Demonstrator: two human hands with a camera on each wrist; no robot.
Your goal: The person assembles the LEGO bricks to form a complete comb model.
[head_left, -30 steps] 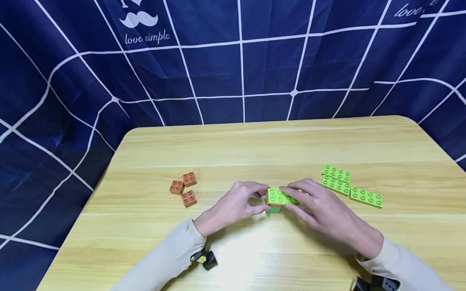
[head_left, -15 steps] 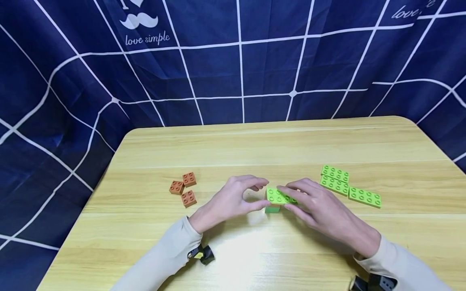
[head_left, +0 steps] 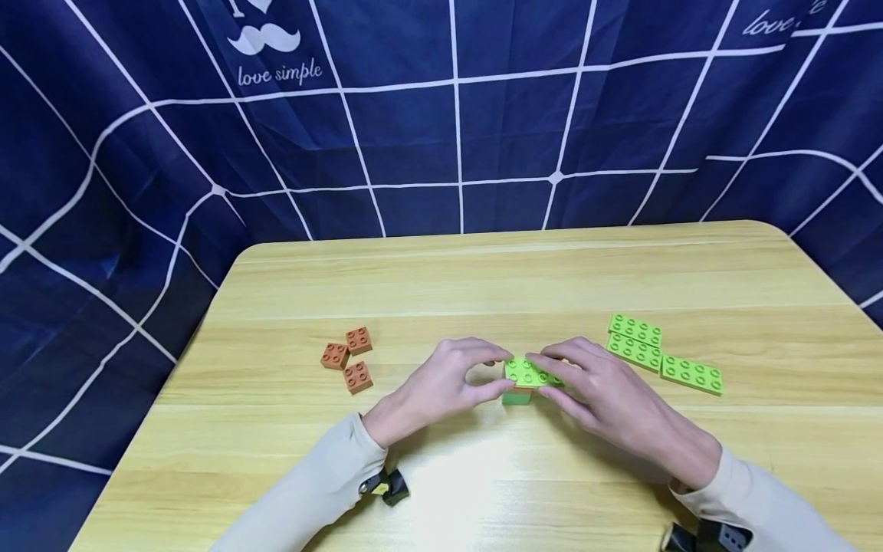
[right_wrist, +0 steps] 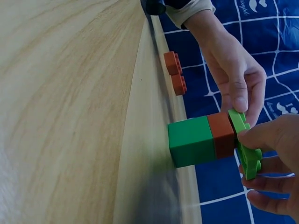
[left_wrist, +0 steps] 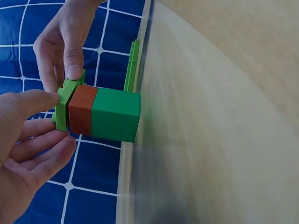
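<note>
Pinching lime plate at opposite ends between left hand and right hand; sitting on orange brick over green block, mid-worktop. Also seeing loose orange bricks toward left edge, loose lime plates toward right.

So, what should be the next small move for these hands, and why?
I would probably press the lime studded plate straight down onto the orange-brown brick: the wrist views seem to show a thin gap between them, and the left hand and right hand hold the plate at opposite ends.
</note>
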